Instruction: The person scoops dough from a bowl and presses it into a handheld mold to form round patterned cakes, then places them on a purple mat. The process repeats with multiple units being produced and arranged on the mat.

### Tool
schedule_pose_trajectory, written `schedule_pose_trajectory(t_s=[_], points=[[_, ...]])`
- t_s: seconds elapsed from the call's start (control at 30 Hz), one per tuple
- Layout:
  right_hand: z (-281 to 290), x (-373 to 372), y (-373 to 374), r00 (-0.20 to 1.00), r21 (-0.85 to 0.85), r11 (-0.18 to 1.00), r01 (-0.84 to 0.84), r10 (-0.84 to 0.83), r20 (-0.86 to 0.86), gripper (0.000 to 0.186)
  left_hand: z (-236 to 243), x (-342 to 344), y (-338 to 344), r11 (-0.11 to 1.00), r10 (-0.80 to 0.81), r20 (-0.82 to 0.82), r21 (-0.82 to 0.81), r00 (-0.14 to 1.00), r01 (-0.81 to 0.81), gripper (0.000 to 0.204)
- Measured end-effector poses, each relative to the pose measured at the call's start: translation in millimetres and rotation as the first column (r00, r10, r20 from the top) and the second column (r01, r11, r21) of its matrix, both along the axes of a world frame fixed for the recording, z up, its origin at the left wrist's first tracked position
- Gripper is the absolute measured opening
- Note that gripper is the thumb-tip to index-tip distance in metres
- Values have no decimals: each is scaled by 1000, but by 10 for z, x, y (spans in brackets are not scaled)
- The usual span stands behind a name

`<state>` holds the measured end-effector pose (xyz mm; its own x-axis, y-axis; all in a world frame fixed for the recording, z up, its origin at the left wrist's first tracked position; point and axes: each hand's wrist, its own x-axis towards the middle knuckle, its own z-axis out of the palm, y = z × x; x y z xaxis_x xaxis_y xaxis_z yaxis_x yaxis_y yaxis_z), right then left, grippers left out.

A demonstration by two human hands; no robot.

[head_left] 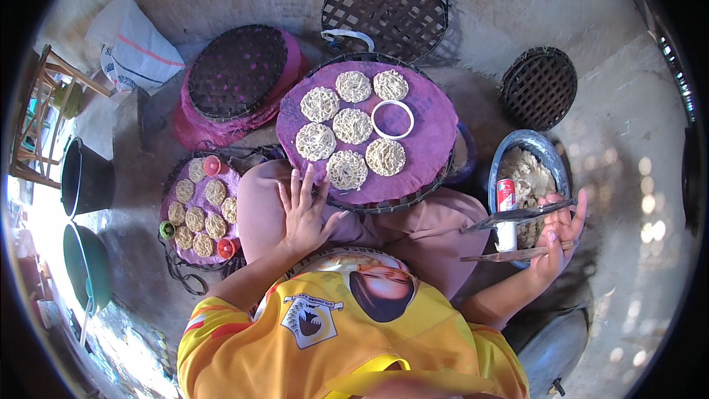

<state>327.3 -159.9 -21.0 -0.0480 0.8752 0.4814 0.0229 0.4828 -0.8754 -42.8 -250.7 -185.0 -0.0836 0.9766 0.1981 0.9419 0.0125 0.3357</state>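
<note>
A round tray [436, 125] covered in purple cloth rests across my lap. Several flat round noodle nests [352, 125] lie on it, with a white ring [393, 103] at their right. My left hand [306, 214] is open, fingers spread, at the tray's near left edge over my thigh. On the right, my right hand [557, 233] grips the ends of two wooden slats [517, 215] of a hand press. A red-and-white cylinder [507, 214] stands between the slats. Beneath them is a blue-grey basin [565, 166] of pale dough [528, 170].
To the left, a smaller purple-clothed tray [198, 199] bears small noodle rounds and red and green caps. Behind it sits a covered basket [236, 74]. Woven trays [384, 11] lean at the wall, another [539, 89] at right. Buckets [87, 177] and a white sack [136, 44] stand left.
</note>
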Motion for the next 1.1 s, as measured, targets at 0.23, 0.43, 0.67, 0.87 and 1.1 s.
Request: schedule_pose_trajectory(t_s=[0.23, 0.43, 0.67, 0.87, 1.1], points=[[-30, -33, 6, 998, 27, 998, 54, -53, -35, 87, 58, 45, 36, 1000, 14, 45, -3, 999, -14, 65], [-42, -25, -1, 998, 12, 1000, 24, -23, -59, 90, 95, 11, 159, 1000, -4, -48, 12, 999, 4, 62], [-80, -14, 1, 995, 8, 1000, 12, -12, -98, 93, 77, -31, 239, 998, 4, 17, 68, 1000, -5, 59], [-85, -9, 8, 995, 5, 1000, -4, 4, -98, 95, 90, -45, 314, 999, 19, -11, 30, 1000, -19, 60], [-84, -3, 9, 996, 6, 1000, -2, 3, -91, 96, 126, -60, 313, 995, -36, 60, 92, 998, 30, 53]])
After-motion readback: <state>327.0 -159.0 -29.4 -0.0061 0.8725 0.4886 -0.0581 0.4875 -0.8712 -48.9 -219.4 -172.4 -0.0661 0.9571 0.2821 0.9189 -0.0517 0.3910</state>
